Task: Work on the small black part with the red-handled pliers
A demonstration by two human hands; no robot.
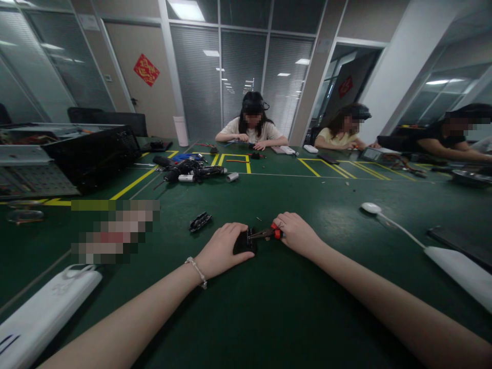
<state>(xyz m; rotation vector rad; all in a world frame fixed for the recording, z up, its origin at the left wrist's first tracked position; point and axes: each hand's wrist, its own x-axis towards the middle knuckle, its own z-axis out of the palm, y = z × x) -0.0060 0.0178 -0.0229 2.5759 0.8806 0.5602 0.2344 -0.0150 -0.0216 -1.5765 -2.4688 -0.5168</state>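
My left hand (221,248) is closed around a small flat black part (243,245), gripping it between thumb and fingers on the green tabletop. In my right hand (299,234) is a pair of pliers (263,234) with red handles. Their dark jaws point left and meet the upper right edge of the black part; I cannot tell whether they pinch anything there. A loose black slotted piece (200,222) lies to the left, beyond my left hand. A tiny thin bit (259,219) rests just past the plier jaws.
An opened computer case (103,159) stands at left. Black electric tools (184,169) and a silvery cylinder (232,177) lie ahead. White power banks lie at left (54,312) and right (461,271), the right one with a cable. Several co-workers sit across the green table (300,200).
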